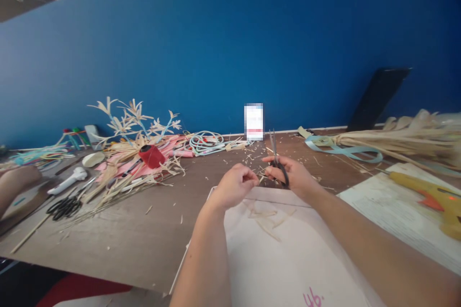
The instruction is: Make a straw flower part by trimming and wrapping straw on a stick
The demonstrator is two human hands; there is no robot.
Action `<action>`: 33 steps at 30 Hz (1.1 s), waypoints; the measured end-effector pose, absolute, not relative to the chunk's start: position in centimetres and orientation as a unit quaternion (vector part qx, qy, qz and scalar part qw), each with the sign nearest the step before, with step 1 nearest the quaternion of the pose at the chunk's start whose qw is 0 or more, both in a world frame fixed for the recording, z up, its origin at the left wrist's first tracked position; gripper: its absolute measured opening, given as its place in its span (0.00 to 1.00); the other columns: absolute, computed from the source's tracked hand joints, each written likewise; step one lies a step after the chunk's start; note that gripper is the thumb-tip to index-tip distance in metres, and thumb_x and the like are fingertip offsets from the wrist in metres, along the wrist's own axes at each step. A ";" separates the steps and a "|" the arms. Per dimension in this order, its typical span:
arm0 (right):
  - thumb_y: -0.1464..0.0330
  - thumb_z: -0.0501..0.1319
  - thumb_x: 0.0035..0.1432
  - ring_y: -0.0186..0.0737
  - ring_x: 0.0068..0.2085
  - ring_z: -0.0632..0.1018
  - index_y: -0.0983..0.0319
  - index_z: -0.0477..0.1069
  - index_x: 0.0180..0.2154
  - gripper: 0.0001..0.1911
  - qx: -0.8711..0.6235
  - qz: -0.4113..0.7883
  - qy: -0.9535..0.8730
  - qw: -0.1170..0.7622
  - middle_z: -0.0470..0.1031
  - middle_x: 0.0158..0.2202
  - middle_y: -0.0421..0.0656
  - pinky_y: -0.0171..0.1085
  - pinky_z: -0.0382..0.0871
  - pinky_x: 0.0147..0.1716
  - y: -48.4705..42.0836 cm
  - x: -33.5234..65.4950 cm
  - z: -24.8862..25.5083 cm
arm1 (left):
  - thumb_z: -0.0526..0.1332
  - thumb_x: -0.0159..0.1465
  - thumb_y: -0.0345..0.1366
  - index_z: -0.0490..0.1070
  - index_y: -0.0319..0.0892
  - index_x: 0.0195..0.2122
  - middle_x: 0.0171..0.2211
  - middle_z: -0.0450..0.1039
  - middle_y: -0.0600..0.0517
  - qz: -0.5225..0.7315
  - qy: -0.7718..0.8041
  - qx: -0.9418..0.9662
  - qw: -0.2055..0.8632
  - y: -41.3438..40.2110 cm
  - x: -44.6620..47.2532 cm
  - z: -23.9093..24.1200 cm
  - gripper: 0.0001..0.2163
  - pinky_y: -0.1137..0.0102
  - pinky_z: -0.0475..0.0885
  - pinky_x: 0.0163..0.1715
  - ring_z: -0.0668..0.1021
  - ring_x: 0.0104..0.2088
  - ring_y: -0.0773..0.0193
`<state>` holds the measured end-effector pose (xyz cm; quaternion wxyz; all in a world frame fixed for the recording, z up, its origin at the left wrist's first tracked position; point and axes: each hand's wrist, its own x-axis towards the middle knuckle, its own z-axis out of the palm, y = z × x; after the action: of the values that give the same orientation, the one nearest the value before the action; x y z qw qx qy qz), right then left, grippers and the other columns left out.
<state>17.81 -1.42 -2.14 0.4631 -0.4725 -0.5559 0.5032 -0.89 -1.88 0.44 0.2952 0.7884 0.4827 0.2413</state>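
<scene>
My right hand [293, 177] holds a pair of scissors [274, 146] with dark handles, the blades pointing up and away from me. To its left, my left hand [236, 183] has thumb and fingers pinched together; what they hold, if anything, is too small to make out. Both hands hover over the far edge of a white board [266, 259] with a pink handwritten mark near its front. Thin pale straw strips [268, 223] lie on the board below my hands. Small straw clippings [252, 157] are scattered on the brown table [201, 177] just beyond them.
At left are straw flowers [135, 117], a red roll [151, 156], black-handled scissors [65, 207] and a white tool [68, 181]. Another person's hand [21, 182] rests at far left. At right are a yellow glue gun [425, 192], a straw bundle [403, 141] and blue ribbon [345, 152].
</scene>
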 end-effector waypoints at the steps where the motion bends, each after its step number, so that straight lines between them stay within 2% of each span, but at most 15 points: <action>1: 0.60 0.63 0.47 0.36 0.30 0.73 0.61 0.68 0.44 0.22 -0.465 0.516 -0.552 0.462 0.73 0.29 0.42 0.33 0.62 0.24 -1.5 17.8 -2.1 | 0.55 0.57 0.37 0.71 0.41 0.30 0.33 0.66 0.52 0.263 0.479 0.781 0.302 -1.8 -0.9 0.5 0.07 0.74 0.64 0.33 0.70 0.33 0.68; 4: 0.60 0.62 0.48 0.37 0.32 0.73 0.61 0.67 0.45 0.22 -0.435 0.551 -0.547 0.457 0.74 0.32 0.44 0.32 0.61 0.23 -1.7 17.9 -1.9 | 0.56 0.57 0.38 0.69 0.40 0.30 0.32 0.66 0.53 0.306 0.468 0.767 0.315 -1.7 -0.8 0.5 0.07 0.75 0.64 0.33 0.70 0.33 0.69; 8: 0.61 0.63 0.49 0.31 0.25 0.68 0.62 0.67 0.48 0.23 -0.405 0.581 -0.549 0.444 0.73 0.28 0.42 0.31 0.58 0.22 -1.9 18.1 -1.6 | 0.57 0.57 0.36 0.69 0.40 0.29 0.31 0.65 0.53 0.317 0.467 0.763 0.314 -1.5 -0.2 0.0 0.06 0.74 0.63 0.33 0.69 0.32 0.69; 11: 0.64 0.63 0.48 0.28 0.22 0.65 0.60 0.68 0.48 0.23 -0.396 0.575 -0.547 0.462 0.72 0.32 0.42 0.31 0.57 0.21 -1.9 18.1 -1.7 | 0.57 0.56 0.35 0.69 0.40 0.28 0.31 0.65 0.53 0.303 0.467 0.770 0.311 -1.4 0.1 -0.3 0.05 0.74 0.63 0.34 0.70 0.32 0.69; 15: 0.65 0.64 0.46 0.30 0.25 0.68 0.57 0.69 0.46 0.22 -0.394 0.554 -0.557 0.478 0.71 0.32 0.39 0.31 0.60 0.23 -1.7 18.1 -2.0 | 0.58 0.56 0.36 0.71 0.41 0.29 0.32 0.65 0.53 0.288 0.468 0.776 0.309 -1.5 0.2 -0.5 0.06 0.73 0.64 0.34 0.70 0.32 0.68; 19: 0.62 0.65 0.44 0.33 0.27 0.70 0.59 0.69 0.46 0.24 -0.404 0.533 -0.569 0.478 0.71 0.31 0.40 0.33 0.63 0.26 -1.6 18.1 -2.0 | 0.58 0.55 0.37 0.72 0.41 0.29 0.32 0.66 0.53 0.286 0.475 0.773 0.309 -1.5 0.0 -0.4 0.06 0.74 0.65 0.33 0.70 0.32 0.68; 23: 0.62 0.66 0.42 0.36 0.29 0.72 0.62 0.69 0.44 0.25 -0.450 0.465 -0.579 0.496 0.72 0.30 0.41 0.35 0.65 0.28 -1.3 17.9 -1.9 | 0.58 0.54 0.36 0.74 0.43 0.30 0.32 0.68 0.53 0.262 0.487 0.777 0.300 -1.6 -0.4 -0.2 0.06 0.74 0.64 0.31 0.71 0.32 0.68; 27: 0.64 0.63 0.44 0.36 0.29 0.73 0.63 0.70 0.44 0.22 -0.523 0.364 -0.587 0.499 0.74 0.30 0.42 0.35 0.67 0.29 -1.1 17.8 -2.0 | 0.58 0.53 0.35 0.75 0.44 0.28 0.30 0.71 0.53 0.201 0.466 0.811 0.292 -2.2 -0.5 0.1 0.07 0.74 0.64 0.30 0.72 0.30 0.67; 33: 0.64 0.61 0.48 0.35 0.28 0.74 0.60 0.70 0.47 0.21 -0.579 0.253 -0.619 0.466 0.76 0.31 0.41 0.34 0.67 0.29 -1.2 18.1 -2.2 | 0.57 0.49 0.33 0.76 0.43 0.27 0.30 0.74 0.53 0.078 0.451 0.830 0.319 -2.8 -0.4 0.3 0.09 0.75 0.60 0.20 0.71 0.23 0.70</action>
<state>18.11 -1.15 -2.17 0.4662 -0.5793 -0.6190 0.2529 -0.37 -2.77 0.25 0.3188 0.8300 0.4509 0.0783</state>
